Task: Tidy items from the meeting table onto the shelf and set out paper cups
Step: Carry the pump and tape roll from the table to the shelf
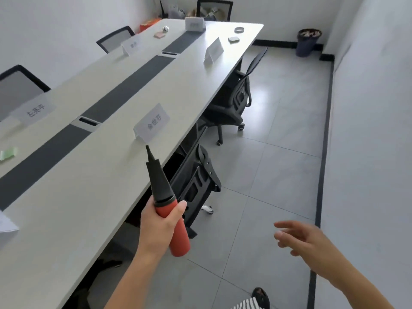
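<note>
My left hand grips a red and black hand pump by its red barrel, black nozzle pointing up and away over the edge of the long white meeting table. My right hand hangs over the floor to the right, fingers spread and empty. Far along the table lie a roll of tape, a small pad, a pink pad and a shiny ball. A green pad lies at the left edge. No shelf or paper cups are visible.
Several white name cards stand along the table. Black office chairs are tucked under its right side, others on the left. A dark waste bin stands in the far corner. Grey tiled floor runs along the right wall.
</note>
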